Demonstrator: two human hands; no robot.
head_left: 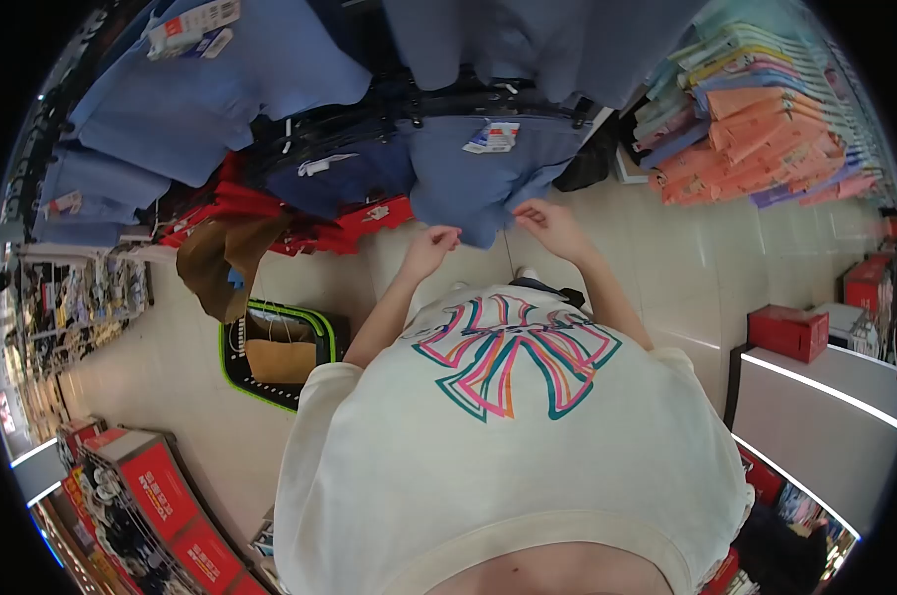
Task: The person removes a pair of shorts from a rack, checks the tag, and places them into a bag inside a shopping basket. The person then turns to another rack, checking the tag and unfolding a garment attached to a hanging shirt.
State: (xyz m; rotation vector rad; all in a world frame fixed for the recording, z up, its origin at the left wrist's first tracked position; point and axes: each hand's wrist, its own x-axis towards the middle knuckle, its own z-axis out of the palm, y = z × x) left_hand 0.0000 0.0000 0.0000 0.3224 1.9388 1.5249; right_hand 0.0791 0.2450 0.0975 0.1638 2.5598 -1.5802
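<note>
In front of me a blue garment (488, 178) hangs from a black hanger, with a white, red and blue tag (493, 137) near its top. Its exact cut I cannot tell. My left hand (430, 251) is closed in a pinch at the garment's lower left edge. On the other side, my right hand (552, 230) pinches the lower right edge between thumb and fingers. The cloth between the two hands narrows downward in folds.
More blue clothes (309, 69) hang above, with red garments (240, 203) and a brown piece (218, 263) at left. A black basket with a green rim (324, 322) stands on the floor. Peach clothes (766, 129) hang at right; red boxes (787, 332) rest on a display.
</note>
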